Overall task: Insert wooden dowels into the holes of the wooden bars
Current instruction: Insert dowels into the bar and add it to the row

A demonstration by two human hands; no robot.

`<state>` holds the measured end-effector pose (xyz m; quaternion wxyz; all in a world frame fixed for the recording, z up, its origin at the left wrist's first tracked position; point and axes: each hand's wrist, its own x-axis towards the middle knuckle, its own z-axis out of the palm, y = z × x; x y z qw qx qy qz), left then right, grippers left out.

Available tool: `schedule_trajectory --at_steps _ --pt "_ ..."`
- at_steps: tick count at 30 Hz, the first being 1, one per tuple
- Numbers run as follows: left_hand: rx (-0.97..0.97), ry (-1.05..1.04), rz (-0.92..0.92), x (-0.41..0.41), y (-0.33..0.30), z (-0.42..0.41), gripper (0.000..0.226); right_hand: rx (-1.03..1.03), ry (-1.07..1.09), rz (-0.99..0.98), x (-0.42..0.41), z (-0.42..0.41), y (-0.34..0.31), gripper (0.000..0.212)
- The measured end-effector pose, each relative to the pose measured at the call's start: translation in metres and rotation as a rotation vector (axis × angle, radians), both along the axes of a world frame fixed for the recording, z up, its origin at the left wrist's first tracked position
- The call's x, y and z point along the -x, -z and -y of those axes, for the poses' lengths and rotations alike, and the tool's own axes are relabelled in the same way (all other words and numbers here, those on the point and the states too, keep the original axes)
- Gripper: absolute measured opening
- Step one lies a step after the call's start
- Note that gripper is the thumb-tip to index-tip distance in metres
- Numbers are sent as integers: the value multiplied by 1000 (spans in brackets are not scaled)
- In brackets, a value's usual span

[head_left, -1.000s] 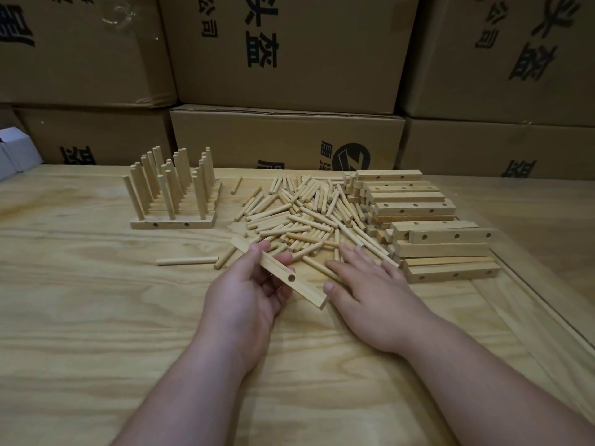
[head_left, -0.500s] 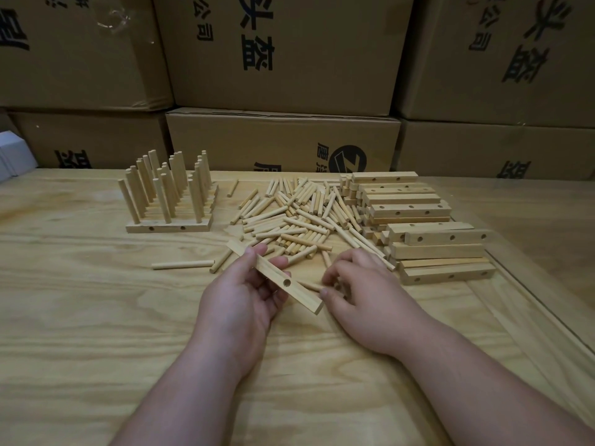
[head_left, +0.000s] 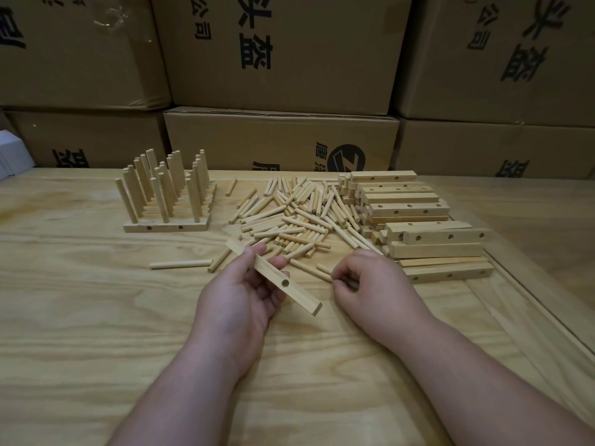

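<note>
The left hand (head_left: 240,292) grips a drilled wooden bar (head_left: 277,282) just in front of the loose dowel pile (head_left: 294,214), thumb on top, fingers (head_left: 277,262) curled underneath, one hole showing. The right hand (head_left: 370,284), just right of the bar, has its fingers curled tight, pinching a dowel (head_left: 323,269) at the pile's near edge; most of that dowel is hidden. Stacked bars (head_left: 418,220) lie right of the pile, a dowel-filled rack (head_left: 167,201) left of it, on the surface (head_left: 96,317). Cardboard boxes (head_left: 283,53) stand behind.
</note>
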<state>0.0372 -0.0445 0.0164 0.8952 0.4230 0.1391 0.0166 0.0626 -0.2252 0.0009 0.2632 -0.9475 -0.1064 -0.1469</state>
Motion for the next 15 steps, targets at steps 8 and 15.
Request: schedule_trajectory --at_steps 8,15 --pt "-2 -1 -1 0 0 0 31 169 82 -73 0 -1 6 48" --pt "-2 1 -2 0 0 0 30 187 72 -58 1 -3 3 23"
